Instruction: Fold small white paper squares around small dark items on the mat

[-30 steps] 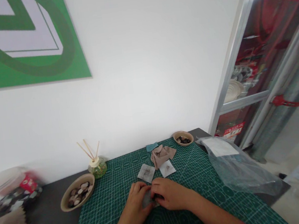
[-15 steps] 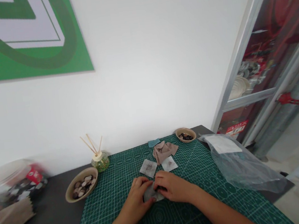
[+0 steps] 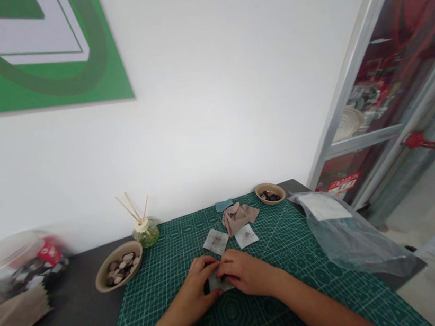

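A small greyish-white square packet [image 3: 219, 284] lies between my two hands, low over the mat. My left hand [image 3: 200, 285] grips its left edge, thumb below and fingers above. Curled over its right part is my right hand [image 3: 243, 273], fingers bent down onto the packet; the fingertips are partly hidden. Just beyond my hands, two similar pale squares with dark marks rest flat on the mat, a left square [image 3: 216, 242] and a right square [image 3: 246, 236]. A crumpled beige cloth [image 3: 237, 217] touches the area behind them.
A green cutting mat [image 3: 181, 253] covers the dark table. At left stand a bowl of brown-and-white discs [image 3: 102, 278], a reed diffuser [image 3: 147, 235], a clear tub [image 3: 12, 265] and a brown paper bag [image 3: 16, 323]. At right are a small bowl [image 3: 258, 192] and a clear plastic bag [image 3: 356, 241].
My hands and the packet have shifted slightly left, and my right hand now covers more of the packet. The view has tilted a little; the other things stay in place.
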The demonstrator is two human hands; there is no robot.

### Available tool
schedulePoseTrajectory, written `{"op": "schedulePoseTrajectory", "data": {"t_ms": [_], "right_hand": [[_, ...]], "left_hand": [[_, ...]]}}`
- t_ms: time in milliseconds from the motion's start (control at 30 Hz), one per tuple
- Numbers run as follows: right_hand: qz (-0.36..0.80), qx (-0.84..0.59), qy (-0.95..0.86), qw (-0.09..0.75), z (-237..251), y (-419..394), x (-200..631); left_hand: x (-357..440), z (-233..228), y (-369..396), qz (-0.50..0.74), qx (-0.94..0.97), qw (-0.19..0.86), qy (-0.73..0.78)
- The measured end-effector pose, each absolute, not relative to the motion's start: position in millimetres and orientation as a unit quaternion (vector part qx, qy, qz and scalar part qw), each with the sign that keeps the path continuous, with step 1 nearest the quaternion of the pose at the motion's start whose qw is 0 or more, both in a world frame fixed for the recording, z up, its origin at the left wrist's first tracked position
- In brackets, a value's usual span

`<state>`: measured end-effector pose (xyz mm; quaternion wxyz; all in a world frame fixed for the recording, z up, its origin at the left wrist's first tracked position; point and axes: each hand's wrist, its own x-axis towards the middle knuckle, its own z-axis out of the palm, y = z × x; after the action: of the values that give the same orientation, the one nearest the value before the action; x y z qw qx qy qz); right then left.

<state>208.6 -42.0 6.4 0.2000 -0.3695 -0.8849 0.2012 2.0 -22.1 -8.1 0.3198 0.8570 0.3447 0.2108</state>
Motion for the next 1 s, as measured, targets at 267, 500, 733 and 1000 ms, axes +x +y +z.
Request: {"op": "schedulePoseTrajectory", "data": {"t_ms": [267, 500, 733, 1000], "right_hand": [[0.171, -0.387, -0.884, 0.201, 4, -41, 209], [0.167, -0.381, -0.888, 0.197, 3, -42, 207], [0.179, -0.377, -0.888, 0.193, 4, -42, 205], [0.173, -0.388, -0.884, 0.195, 5, -43, 207]], "left_hand": [[4, -8, -22, 0.215, 0.857, 0.313, 0.348], [3, -15, -22, 0.228, 0.857, 0.305, 0.348], [8, -18, -23, 0.245, 0.853, 0.285, 0.364], [8, -14, -25, 0.234, 0.858, 0.289, 0.353]]}}
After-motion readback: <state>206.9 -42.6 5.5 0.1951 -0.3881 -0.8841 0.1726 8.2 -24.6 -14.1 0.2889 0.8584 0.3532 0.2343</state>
